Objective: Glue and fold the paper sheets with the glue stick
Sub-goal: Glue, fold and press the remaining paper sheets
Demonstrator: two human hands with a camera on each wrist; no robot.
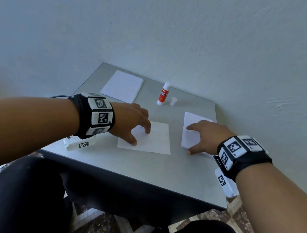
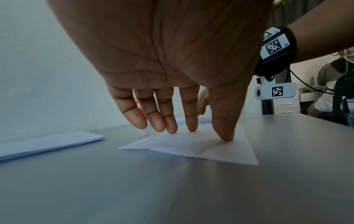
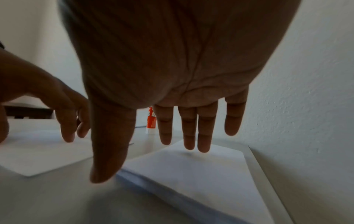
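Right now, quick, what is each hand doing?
Left hand: open, fingertips pressing the single paper sheet.
Right hand: open, over the paper stack, holding nothing.

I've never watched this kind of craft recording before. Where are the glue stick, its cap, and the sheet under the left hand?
glue stick (image 1: 163, 94): head view, on its orange label.
cap (image 1: 173, 101): head view, on its white side.
single sheet (image 1: 157, 139): head view, on its bare right half.
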